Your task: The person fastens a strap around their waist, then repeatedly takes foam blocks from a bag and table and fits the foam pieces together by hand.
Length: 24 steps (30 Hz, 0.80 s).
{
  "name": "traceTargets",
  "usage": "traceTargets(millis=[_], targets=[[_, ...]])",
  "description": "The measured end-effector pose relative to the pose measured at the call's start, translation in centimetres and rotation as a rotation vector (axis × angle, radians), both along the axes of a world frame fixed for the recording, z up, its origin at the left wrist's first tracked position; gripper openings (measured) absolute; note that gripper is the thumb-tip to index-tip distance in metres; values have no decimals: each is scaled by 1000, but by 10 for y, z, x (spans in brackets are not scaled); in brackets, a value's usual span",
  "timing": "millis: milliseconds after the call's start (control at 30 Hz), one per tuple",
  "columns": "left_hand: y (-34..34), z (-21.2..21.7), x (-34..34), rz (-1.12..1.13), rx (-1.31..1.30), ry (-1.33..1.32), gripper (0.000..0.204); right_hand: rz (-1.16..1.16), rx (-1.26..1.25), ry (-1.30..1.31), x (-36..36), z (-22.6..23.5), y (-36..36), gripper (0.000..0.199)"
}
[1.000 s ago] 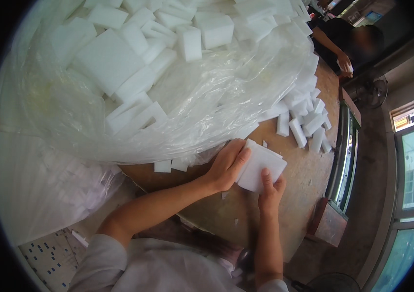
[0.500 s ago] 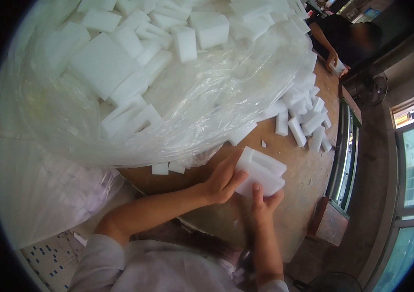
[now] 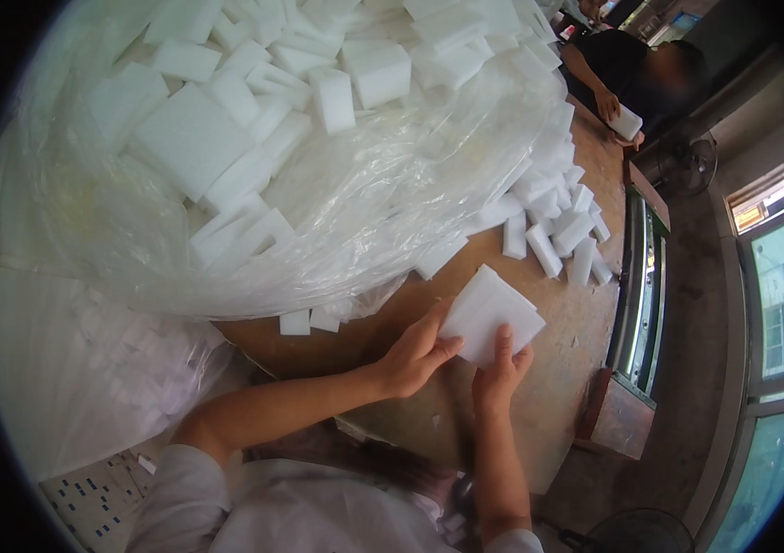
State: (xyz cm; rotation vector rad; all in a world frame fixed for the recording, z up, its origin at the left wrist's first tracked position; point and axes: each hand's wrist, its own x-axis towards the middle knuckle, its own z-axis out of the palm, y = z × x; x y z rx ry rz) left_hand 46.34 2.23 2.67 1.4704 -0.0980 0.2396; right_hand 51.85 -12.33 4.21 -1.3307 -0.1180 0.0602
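Observation:
A white foam piece [image 3: 491, 318], roughly square with a second layer showing along its right edge, is held between my two hands over the brown table. My left hand [image 3: 418, 352] grips its left side, thumb at the lower corner. Around its lower right edge my right hand [image 3: 501, 369] is closed, with the thumb flat on the face. The undersides of the foam and several fingertips are hidden. Just beyond my hands lies a heap of small white foam blocks [image 3: 544, 247].
A large clear plastic bag [image 3: 364, 198] full of white foam blocks [image 3: 191, 138] covers the left and far side of the table [image 3: 465, 424]. At the far right a person in dark clothing [image 3: 608, 64] holds a white block [image 3: 627, 123]. A metal rail [image 3: 636, 286] runs along the right table edge.
The foam piece has been turned so its broad face shows, and the slot-like gap seen before is out of sight. Far right, the other person's block has turned too.

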Motion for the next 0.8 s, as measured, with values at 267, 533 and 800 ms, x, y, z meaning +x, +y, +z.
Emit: traceTargets(millis=[267,533,800], targets=[[1,-8,4,-61,139,28,57,-11,0,-44,3,-11,-5,38],[30,12,2,80,283,-344,66,200,-414,-505,-9,6,-14,38],[20,8,-55,49,54,-71,64,365,-330,-276,-31,0,-12,37]])
